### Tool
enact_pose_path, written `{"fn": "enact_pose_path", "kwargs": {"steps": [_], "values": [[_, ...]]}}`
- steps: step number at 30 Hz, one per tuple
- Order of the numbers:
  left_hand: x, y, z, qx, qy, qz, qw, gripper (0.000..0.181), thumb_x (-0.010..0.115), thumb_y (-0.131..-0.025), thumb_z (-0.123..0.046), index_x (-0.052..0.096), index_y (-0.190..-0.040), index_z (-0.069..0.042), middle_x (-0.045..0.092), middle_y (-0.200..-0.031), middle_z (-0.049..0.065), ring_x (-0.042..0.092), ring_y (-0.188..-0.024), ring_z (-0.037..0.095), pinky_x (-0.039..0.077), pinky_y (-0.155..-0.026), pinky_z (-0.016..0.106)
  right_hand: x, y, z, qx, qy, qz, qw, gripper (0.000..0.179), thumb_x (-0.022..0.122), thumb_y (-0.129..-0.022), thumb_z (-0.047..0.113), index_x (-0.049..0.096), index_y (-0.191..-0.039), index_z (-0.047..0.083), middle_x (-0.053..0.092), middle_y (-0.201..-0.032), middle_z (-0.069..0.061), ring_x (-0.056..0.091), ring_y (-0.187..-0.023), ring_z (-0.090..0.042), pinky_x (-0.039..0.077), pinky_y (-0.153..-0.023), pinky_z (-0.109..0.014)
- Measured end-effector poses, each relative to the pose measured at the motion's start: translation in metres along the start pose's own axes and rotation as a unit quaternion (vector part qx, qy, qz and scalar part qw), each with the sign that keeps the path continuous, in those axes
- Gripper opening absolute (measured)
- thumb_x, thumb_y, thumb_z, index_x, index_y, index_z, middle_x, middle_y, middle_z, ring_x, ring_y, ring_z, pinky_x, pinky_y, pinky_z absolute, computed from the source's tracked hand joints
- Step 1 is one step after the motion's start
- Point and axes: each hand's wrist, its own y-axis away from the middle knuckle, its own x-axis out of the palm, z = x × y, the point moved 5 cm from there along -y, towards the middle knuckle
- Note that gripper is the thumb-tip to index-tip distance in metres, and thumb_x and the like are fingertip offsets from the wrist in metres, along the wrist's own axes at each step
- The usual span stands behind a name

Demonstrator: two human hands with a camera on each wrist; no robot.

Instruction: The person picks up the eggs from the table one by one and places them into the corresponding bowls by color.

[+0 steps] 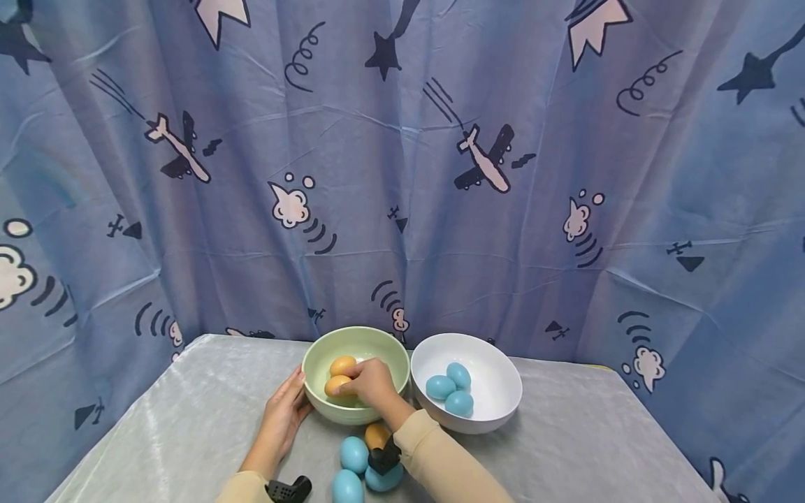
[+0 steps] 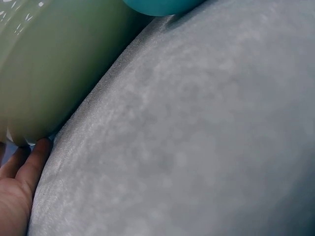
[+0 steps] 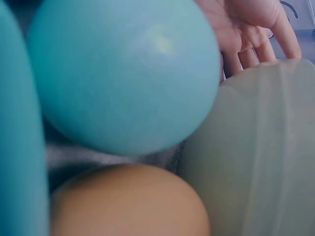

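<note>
My left hand rests against the left side of a light green bowl, its fingers fairly straight. The left wrist view shows those fingers touching the bowl's outer wall low down. My right hand reaches over the near rim into this bowl and pinches an orange egg between thumb and fingers. A second orange egg lies just behind it. In the right wrist view the right hand is partly covered by a large, close blue egg; its fingertips are hidden.
A white bowl with three blue eggs stands right beside the green one. In front, on the grey cloth, lie three more blue eggs and one orange egg. A patterned blue curtain hangs behind the table.
</note>
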Motion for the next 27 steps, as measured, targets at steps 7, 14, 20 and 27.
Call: {"fn": "enact_pose_path", "kwargs": {"steps": [7,14,20,27], "values": [[0.0007,0.0,-0.0003,0.0,-0.003,0.002,1.0,0.066,0.043,-0.107,-0.038,0.019,-0.159,-0.006,0.02,-0.165,0.013,0.023,-0.151,0.03,0.028,-0.12,0.054,0.0008,-0.0006,-0.0022,0.015,0.02,0.003,0.9997,0.034,0.092,-0.067,0.018,0.08,-0.094,0.003,0.078,-0.088,-0.006,0.06,-0.08,-0.011,0.054,-0.078,-0.026],[0.0009,-0.0019,0.0001,-0.001,-0.001,0.001,1.0,0.066,0.044,-0.106,-0.038,0.019,-0.159,-0.007,0.02,-0.165,0.014,0.022,-0.151,0.03,0.028,-0.12,0.054,-0.0013,-0.0002,-0.0002,0.017,0.034,0.009,0.9992,0.032,0.092,-0.068,0.02,0.08,-0.092,0.003,0.076,-0.083,-0.004,0.052,-0.075,-0.011,0.049,-0.076,-0.026],[0.0005,-0.0016,-0.0001,-0.002,-0.003,-0.001,1.0,0.066,0.044,-0.107,-0.037,0.019,-0.159,-0.006,0.019,-0.165,0.014,0.021,-0.152,0.031,0.028,-0.12,0.055,-0.0007,0.0004,0.0002,0.019,0.029,0.019,0.9992,0.034,0.092,-0.068,0.018,0.079,-0.096,0.002,0.077,-0.087,-0.005,0.055,-0.078,-0.011,0.051,-0.079,-0.027],[-0.0005,-0.0008,0.0005,0.006,-0.001,0.001,1.0,0.065,0.043,-0.107,-0.036,0.019,-0.158,-0.003,0.02,-0.164,0.016,0.022,-0.151,0.031,0.027,-0.12,0.056,0.0033,-0.0022,-0.0026,0.019,0.045,0.024,0.9985,0.036,0.092,-0.068,0.017,0.079,-0.098,0.002,0.078,-0.092,-0.007,0.06,-0.083,-0.013,0.054,-0.084,-0.031]]}}
